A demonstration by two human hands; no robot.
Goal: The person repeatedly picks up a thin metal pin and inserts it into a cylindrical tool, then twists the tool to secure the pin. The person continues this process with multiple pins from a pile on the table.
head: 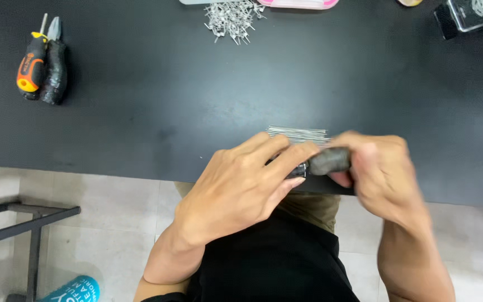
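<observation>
Pliers [326, 161] with dark taped handles are held between both hands at the near edge of the black table [141, 112].

The handle is clasped in the curled fingers of the right hand [384, 170], which is blurred, while the left hand [241, 187] is closed over the head end, its fingers pressed on top so that the tip is hidden. Just behind the hands, a flat bundle of thin straight wires [298, 133] is laid on the table, touching or nearly touching the fingertips. Well apart, at the far edge, a loose heap of small bent metal pieces [233, 18] is seen beside a pink tray [300, 4]. At the far left, an orange-handled screwdriver [31, 66] is laid just beside a second pair of dark-handled pliers [55, 64]. A clear plastic box [479, 12] is set at the far right corner.
</observation>
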